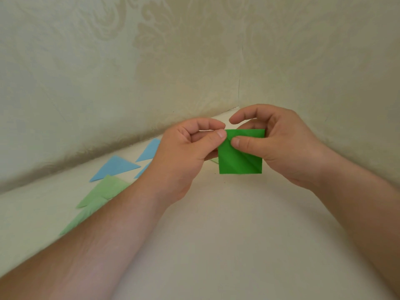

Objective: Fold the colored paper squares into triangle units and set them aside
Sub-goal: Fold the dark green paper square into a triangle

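Note:
A dark green paper square (239,160) with diagonal creases is held up above the table between both hands. My left hand (184,152) pinches its upper left corner between thumb and forefinger. My right hand (275,144) holds its right side, thumb pressed on the front near the top, fingers curled behind. Folded triangle units lie on the table to the left: blue triangles (118,167) further back and light green triangles (104,191) nearer, partly hidden by my left forearm.
The white table (227,234) sits in a corner formed by two patterned cream walls (151,61). A sliver of another green paper (214,160) shows under the left hand, mostly hidden.

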The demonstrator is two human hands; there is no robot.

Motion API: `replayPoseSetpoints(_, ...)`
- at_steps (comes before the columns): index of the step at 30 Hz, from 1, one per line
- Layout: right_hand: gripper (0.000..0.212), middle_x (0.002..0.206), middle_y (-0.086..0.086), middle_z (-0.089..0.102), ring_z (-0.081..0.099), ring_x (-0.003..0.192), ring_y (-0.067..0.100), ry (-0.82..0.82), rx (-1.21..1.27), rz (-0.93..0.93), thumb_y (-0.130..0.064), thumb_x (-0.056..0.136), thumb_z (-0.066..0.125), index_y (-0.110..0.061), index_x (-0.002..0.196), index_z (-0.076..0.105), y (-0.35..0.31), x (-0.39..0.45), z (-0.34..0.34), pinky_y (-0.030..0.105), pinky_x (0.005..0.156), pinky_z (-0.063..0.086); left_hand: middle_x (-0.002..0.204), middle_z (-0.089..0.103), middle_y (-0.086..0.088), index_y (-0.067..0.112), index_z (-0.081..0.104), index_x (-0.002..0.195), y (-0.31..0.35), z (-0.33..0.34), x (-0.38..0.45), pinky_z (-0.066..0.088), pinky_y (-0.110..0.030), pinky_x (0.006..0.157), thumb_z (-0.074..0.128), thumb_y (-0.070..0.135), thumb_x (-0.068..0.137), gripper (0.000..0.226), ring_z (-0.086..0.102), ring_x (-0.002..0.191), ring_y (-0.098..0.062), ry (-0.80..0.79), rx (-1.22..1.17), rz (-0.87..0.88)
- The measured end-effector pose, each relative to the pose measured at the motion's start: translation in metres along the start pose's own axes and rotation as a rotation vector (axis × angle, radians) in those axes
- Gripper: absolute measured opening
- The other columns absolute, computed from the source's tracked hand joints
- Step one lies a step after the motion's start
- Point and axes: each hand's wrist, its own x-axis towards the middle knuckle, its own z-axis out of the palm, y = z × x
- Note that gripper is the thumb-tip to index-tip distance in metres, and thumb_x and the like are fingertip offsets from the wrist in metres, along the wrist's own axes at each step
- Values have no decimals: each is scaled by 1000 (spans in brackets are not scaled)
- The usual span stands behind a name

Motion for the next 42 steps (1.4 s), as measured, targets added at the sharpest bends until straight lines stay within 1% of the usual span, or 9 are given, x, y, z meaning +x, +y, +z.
replayPoseSetpoints(7, 31, 89, 10, 76, 74, 82, 30, -3, -30, 8, 2, 86, 76, -22, 105, 71, -1, -1, 1, 55, 87, 58, 86, 78, -8, 10, 72, 96, 1, -1, 0, 59, -26, 78, 61, -5, 96, 18, 74, 80, -16, -45, 0, 34)
replayPoseSetpoints(12, 29, 88, 11, 76, 74, 81, 27, -1, -36, 4, 4, 85, 76, -19, 102, 72, -2, -1, 0, 46, 85, 60, 86, 77, -10, 10, 73, 96, 2, 0, -1, 60, -34, 87, 62, -5, 96, 19, 72, 81, -19, -31, 8, 26)
replayPoseSetpoints(15, 29, 87, 13, 76, 74, 78, 25, -17, -28, 18, 3, 84, 77, -19, 102, 72, -2, -1, 0, 40, 79, 60, 92, 77, -15, 14, 71, 106, 0, 2, -1, 60, -42, 91, 66, -4, 93, 23, 72, 84, -26, -6, 52, 11)
replayPoseSetpoints(20, 30, 93, 16, 75, 74, 78, 25, -13, -83, 21, 1, 84, 79, -22, 102, 73, -1, -2, 1, 38, 75, 61, 91, 78, -14, 24, 70, 111, -4, 1, 1, 54, -57, 101, 69, 11, 78, 36, 74, 96, -39, 1, 170, -3)
replayPoseSetpoints(26, 30, 93, 8, 76, 74, 80, 20, -39, -130, 140, -5, 83, 76, -27, 103, 73, 0, -1, 2, 37, 77, 59, 90, 79, -9, 26, 68, 115, -4, -1, 2, 53, -57, 103, 72, 3, 90, 34, 75, 97, -34, 0, 210, -16)
replayPoseSetpoints(30, 8, 78, 7, 69, 64, 71, 15, -74, -182, 216, -11, 83, 75, -9, 91, 74, 1, 0, 2, 36, 68, 48, 90, 79, -10, 27, 69, 114, -5, -1, 3, 53, -58, 102, 76, 11, 84, 35, 75, 95, -34, 31, 198, -4)
replayPoseSetpoints(34, 12, 72, 10, 60, 57, 67, 17, -52, -168, 182, -6, 83, 74, 5, 86, 70, 1, 0, 2, 35, 65, 41, 89, 78, -11, 26, 75, 99, -6, -1, 4, 53, -59, 101, 76, 21, 75, 24, 73, 98, -40, 31, 195, -23)
replayPoseSetpoints(37, 9, 70, 10, 61, 58, 66, 17, -43, -171, 168, -5, 82, 76, 3, 81, 71, 0, 0, 2, 33, 62, 43, 92, 78, -13, 21, 79, 87, -7, -1, 3, 54, -58, 101, 75, 26, 77, 12, 73, 99, -39, -32, 277, -30)
replayPoseSetpoints(42, 8, 65, 4, 59, 56, 60, 13, -62, -200, 176, -7, 83, 75, 0, 80, 72, 1, -1, 1, 27, 55, 42, 99, 76, -19, 22, 79, 88, -9, -2, 4, 50, -64, 101, 71, 29, 83, 11, 66, 105, -47, -65, 344, 16)
